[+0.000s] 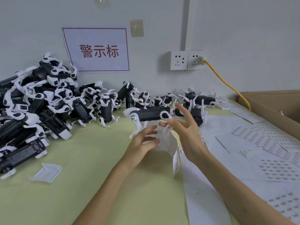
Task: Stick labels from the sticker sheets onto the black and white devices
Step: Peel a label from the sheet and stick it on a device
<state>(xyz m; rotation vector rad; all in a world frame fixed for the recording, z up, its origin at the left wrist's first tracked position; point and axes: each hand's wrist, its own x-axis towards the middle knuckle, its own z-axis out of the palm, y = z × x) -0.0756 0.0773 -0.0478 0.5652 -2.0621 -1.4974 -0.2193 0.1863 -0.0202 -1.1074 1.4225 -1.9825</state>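
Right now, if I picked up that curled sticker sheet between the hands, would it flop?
Probably floppy: the sticker sheet bends in a curl. Likely very light, being thin like the flat sheets nearby.

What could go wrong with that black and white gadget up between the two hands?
The device looks barely supported: the right hand has spread fingers, with only its fingertips near the device, so it might drop onto the table. The curled sticker sheet by the left hand could crease or stick to itself.
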